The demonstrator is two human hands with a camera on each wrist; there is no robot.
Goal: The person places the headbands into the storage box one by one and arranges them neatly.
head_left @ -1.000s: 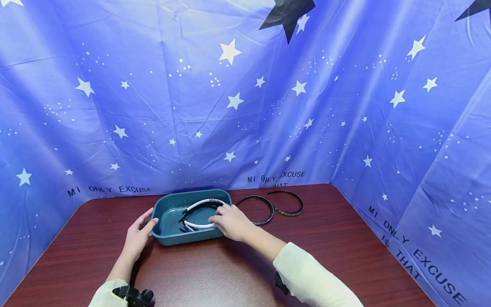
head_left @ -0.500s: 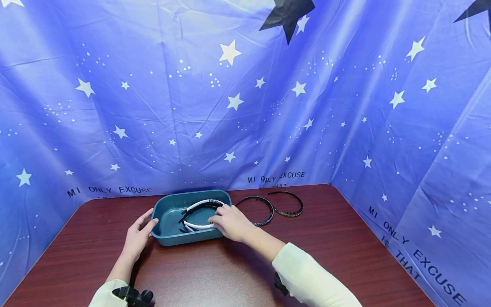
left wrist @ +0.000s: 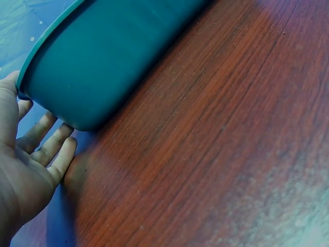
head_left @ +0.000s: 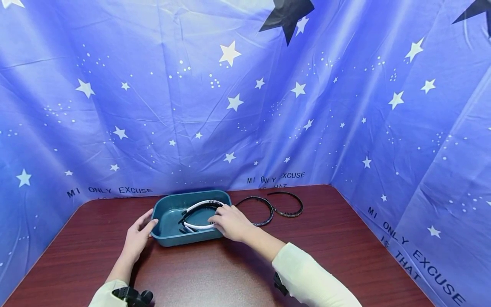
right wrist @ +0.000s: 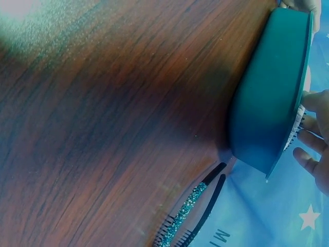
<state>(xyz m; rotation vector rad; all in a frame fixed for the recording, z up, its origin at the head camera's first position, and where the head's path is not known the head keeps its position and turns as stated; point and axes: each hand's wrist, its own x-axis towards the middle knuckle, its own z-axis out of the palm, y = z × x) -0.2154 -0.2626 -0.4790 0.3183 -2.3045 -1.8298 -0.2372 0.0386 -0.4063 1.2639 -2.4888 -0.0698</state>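
Note:
A teal plastic tub (head_left: 184, 238) stands at the back left of the table. My left hand (head_left: 137, 234) grips its left end, thumb over the rim; in the left wrist view, the fingers (left wrist: 54, 146) touch the outer wall. My right hand (head_left: 232, 221) reaches over the tub's right end and holds a white headband (head_left: 195, 225) with dark comb teeth inside. In the right wrist view, the fingers (right wrist: 308, 138) are around the toothed band (right wrist: 295, 128). The white bands overlap, so I cannot tell how many there are or which of them the hidden fingertips hold.
To the tub's right lie a black glittery headband (head_left: 271, 209) and another dark headband (head_left: 301, 209), both toothed and almost touching. The reddish-brown table (head_left: 215, 277) backs onto a blue star-printed curtain (head_left: 199, 106), which also rises along the sides.

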